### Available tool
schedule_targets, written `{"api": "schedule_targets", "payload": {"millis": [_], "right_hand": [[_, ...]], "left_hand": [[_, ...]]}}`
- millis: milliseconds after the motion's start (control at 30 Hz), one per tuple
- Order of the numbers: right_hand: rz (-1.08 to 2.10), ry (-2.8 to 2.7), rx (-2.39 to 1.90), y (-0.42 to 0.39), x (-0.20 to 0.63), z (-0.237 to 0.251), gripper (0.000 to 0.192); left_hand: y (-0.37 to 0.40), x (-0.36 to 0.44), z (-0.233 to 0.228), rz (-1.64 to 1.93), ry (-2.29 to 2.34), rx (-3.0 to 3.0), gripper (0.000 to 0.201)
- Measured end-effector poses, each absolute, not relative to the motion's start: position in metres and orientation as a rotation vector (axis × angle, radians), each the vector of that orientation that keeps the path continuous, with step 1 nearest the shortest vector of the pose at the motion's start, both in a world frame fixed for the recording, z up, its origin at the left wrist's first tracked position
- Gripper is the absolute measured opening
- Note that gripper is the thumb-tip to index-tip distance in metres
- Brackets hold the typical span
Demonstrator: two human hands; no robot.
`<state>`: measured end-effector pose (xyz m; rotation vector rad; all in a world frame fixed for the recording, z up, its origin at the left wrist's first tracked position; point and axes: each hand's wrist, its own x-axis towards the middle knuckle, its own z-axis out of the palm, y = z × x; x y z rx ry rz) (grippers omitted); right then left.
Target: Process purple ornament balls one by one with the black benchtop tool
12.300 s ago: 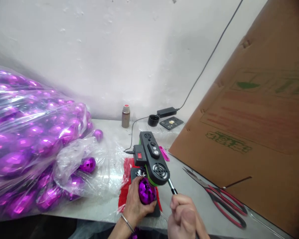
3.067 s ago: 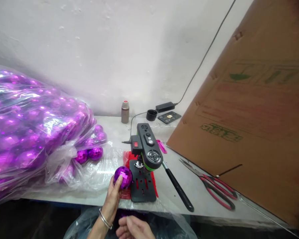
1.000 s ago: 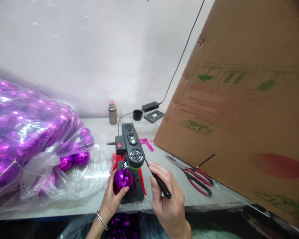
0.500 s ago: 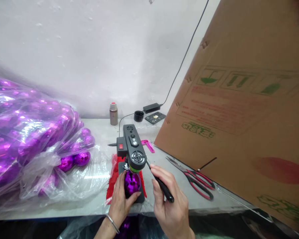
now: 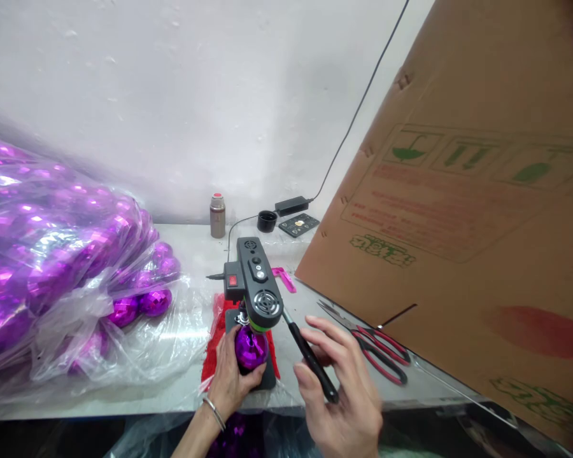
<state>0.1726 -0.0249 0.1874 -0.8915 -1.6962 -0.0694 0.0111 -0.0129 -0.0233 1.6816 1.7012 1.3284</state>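
Observation:
My left hand (image 5: 226,378) grips a faceted purple ball (image 5: 249,346) and holds it on the black base plate under the head of a small dark bench drill (image 5: 256,287). The drill has a red switch on its side and a green ring under its head. Around the drill's black lever handle (image 5: 312,364), which slants down to the right, my right hand (image 5: 341,388) is wrapped loosely, fingers partly spread. A red cloth (image 5: 216,340) lies under the drill base.
A big clear plastic bag of purple balls (image 5: 52,254) fills the left of the white table (image 5: 191,248). Red-handled scissors (image 5: 377,346) lie right of the drill, beside a leaning cardboard box (image 5: 463,191). A small flask (image 5: 216,215), black cap, power adapter and cable sit at the back.
My left hand brought the purple ball from beside the drill to under its head. My right hand came up and took the lever handle, which now sits a little lower.

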Motion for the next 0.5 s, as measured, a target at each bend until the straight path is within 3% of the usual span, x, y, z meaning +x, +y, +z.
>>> {"api": "schedule_targets", "payload": {"millis": [133,300,500], "right_hand": [[0.063,-1.732,-0.816,-0.022,0.168,0.189,0.01],[0.209,-1.598,-0.748,-0.012,0.153,0.159,0.032],[0.192,-1.45,-0.773,-0.01,0.143,0.139,0.038]], "left_hand": [[-0.009,0.011,-0.025,1.329,1.689,1.677,0.082],[-0.011,0.012,-0.025,1.33,1.71,1.655,0.08],[-0.011,0.012,-0.025,1.312,1.714,1.666,0.08]]}}
